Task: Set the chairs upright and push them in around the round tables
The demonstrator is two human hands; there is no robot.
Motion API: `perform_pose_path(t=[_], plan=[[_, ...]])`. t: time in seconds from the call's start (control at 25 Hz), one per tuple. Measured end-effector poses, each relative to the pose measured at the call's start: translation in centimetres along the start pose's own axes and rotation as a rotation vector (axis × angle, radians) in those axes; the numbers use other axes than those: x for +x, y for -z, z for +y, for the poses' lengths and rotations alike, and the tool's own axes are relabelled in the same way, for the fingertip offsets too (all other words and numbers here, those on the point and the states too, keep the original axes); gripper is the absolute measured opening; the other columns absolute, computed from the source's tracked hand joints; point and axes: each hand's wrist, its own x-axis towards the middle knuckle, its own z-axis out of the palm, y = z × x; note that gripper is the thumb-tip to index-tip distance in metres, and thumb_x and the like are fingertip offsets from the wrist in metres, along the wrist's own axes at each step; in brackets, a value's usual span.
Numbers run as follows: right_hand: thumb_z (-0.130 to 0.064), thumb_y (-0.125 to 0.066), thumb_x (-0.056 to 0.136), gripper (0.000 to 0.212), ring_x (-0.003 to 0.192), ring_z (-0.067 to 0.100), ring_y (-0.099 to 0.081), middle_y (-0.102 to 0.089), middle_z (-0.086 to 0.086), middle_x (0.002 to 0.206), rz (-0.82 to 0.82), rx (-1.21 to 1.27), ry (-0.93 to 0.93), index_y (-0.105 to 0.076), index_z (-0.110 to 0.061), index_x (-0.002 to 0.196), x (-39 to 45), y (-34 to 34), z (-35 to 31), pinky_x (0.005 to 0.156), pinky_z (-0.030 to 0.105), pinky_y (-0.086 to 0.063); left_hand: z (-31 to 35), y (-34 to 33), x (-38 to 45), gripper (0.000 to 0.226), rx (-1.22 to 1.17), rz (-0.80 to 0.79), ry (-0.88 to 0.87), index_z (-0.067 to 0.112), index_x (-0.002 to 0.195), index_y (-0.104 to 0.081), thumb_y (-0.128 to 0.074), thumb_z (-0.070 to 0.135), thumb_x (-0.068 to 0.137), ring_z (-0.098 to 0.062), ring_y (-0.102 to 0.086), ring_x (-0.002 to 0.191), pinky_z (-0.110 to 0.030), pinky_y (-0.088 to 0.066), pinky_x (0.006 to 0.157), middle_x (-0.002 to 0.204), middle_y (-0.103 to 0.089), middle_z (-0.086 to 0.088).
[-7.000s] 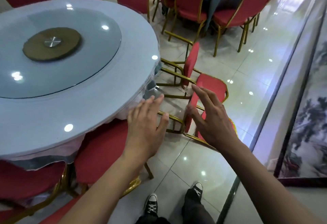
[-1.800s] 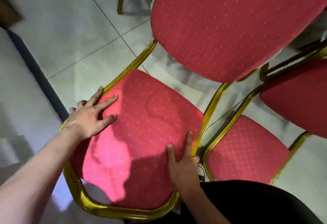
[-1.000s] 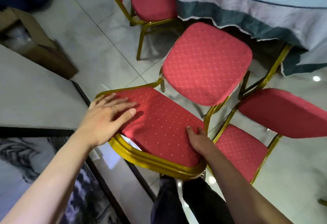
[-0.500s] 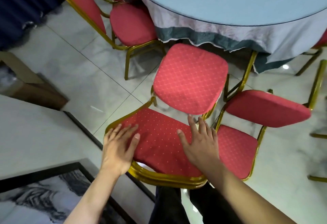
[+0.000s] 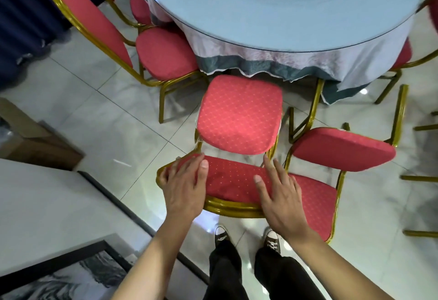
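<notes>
Hands, left (image 5: 183, 188) and right (image 5: 279, 195), fingers spread flat on chair (image 5: 239, 115) backrest; seat points at surface (image 5: 284, 22), just ahead.

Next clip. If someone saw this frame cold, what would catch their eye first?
Probably the two bare hands low in the middle, the left hand and right hand, laid flat on the red padded backrest of a gold-framed chair. Its seat points at the round table with the pale cloth at top. More red chairs crowd both sides, one chair at upper left already near the table.
</notes>
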Motion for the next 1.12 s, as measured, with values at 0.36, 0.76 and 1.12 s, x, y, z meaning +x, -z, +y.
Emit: perform_pose_path(t=[0.36, 0.76, 1.12], plan=[[-0.074, -0.012, 0.1, 0.07, 0.144, 0.02, -0.041, -0.044, -0.004, 0.158, 0.2, -0.037, 0.092, -0.024, -0.041, 0.16, 4.9, 1.5, -0.3, 0.122, 0.043, -0.027, 2.4, 1.7, 6.2, 0.091, 0.112, -0.026, -0.304, 0.043, 0.146, -0.047, 0.01, 0.081, 0.086, -0.019, -0.025, 0.151, -0.049, -0.006, 0.123, 0.15, -0.051, 0.012], [-0.072, -0.019, 0.099, 0.072, 0.127, 0.024, -0.059, -0.058, -0.002, 0.146, 0.288, -0.041, 0.2, -0.046, -0.032, 0.153, 12.2, 4.7, -0.4, 0.1, 0.043, -0.05, 5.9, 2.8, 14.7, 0.083, 0.21, -0.076, -0.49, 0.044, 0.151, -0.038, 0.001, 0.079, 0.086, -0.02, -0.019, 0.153, -0.051, -0.002, 0.124, 0.155, -0.045, 0.009], [-0.063, -0.027, 0.099, 0.068, 0.11, 0.027, -0.068, -0.069, 0.003, 0.131, 0.379, -0.046, 0.202, -0.058, -0.023, 0.145, 15.1, 5.3, -0.6, 0.087, 0.042, -0.057, 6.8, 2.3, 17.7, 0.076, 0.119, -0.054, -0.459, 0.039, 0.15, -0.043, -0.009, 0.073, 0.091, -0.018, -0.029, 0.15, -0.046, -0.014, 0.124, 0.15, -0.052, 0.006]])
